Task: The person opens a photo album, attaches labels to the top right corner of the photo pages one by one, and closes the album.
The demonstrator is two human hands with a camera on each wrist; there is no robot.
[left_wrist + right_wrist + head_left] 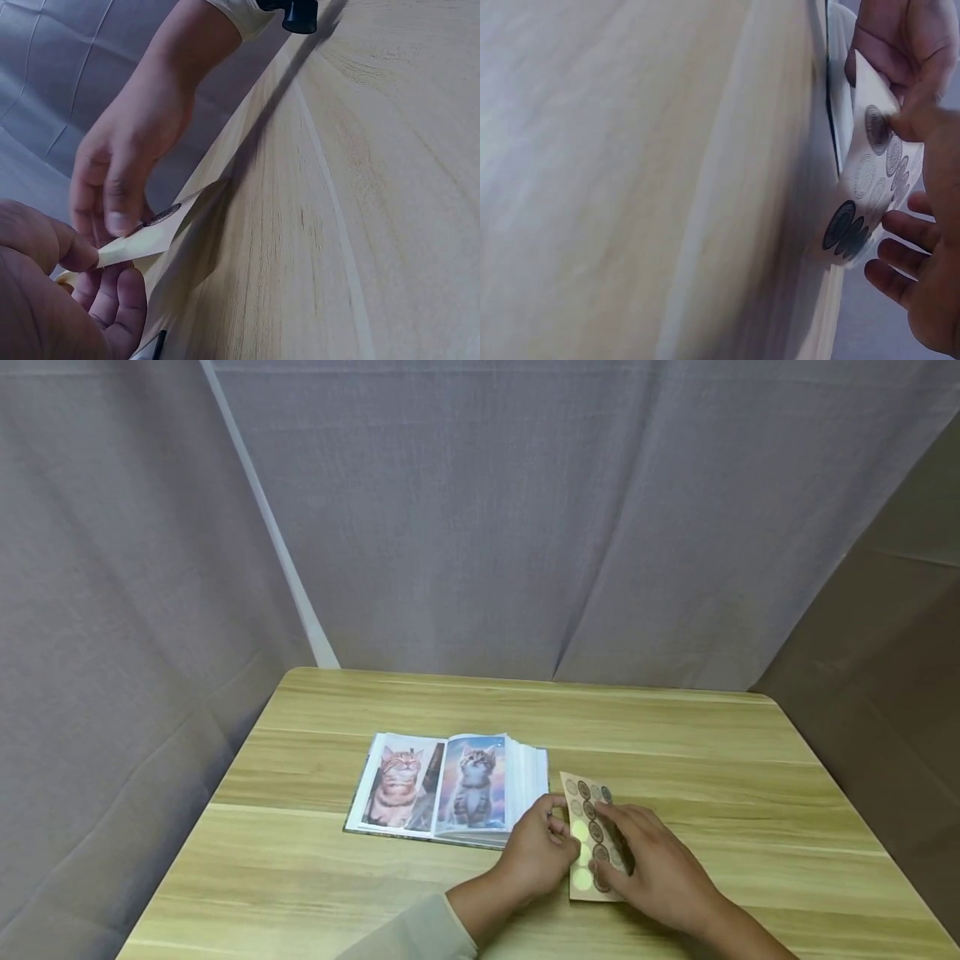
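Note:
My left hand (pixel 534 852) pinches the left edge of a tan sticker sheet (pixel 576 893) between thumb and fingers. Rows of round stickers cover the sheet, some dark with a printed design, others pale and shiny. It is tilted up off the wood, as the left wrist view shows with the sheet (pixel 154 238) seen nearly edge-on. My right hand (pixel 660 864) is at the sheet's right side, its thumb and index finger apart and touching the sticker face. In the right wrist view the other fingers (pixel 904 259) of that hand spread loosely beside the sheet.
An open photo album (pixel 525 785) lies just left of the hands, showing two cat pictures, with a stack of pages on its right side. Everything is on a wooden table (pixel 300 877). Grey curtains (pixel 450 527) hang behind and beside it.

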